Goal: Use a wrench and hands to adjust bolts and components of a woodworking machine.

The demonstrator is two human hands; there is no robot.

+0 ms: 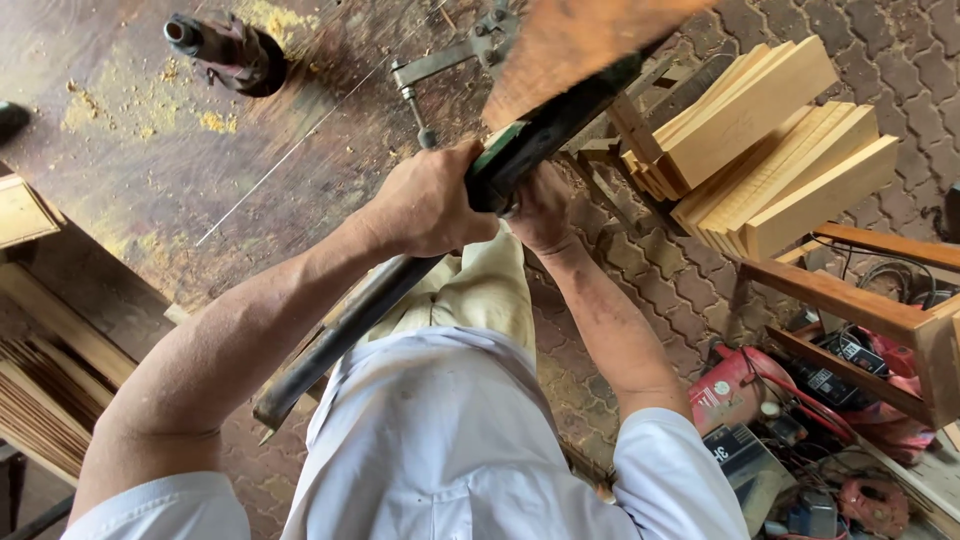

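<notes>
My left hand point(425, 200) and my right hand point(540, 212) both grip a long dark metal bar clamp point(350, 320) with a green part near the hands. The bar runs from lower left up to the right, over my white shirt and light trousers. Its upper end meets a reddish-brown wooden board point(570, 45) at the top of the view. A metal clamp screw with a handle point(430, 75) sticks out just left of the board, above my left hand.
A dark worktable point(200, 170) dusted with yellow sawdust carries a metal spindle point(225, 50). Pale planks point(770, 150) are stacked at right on a wooden frame point(850, 300). Power tools and cables point(790, 430) lie lower right. Thin wood strips point(40, 400) sit at left. Paved floor below.
</notes>
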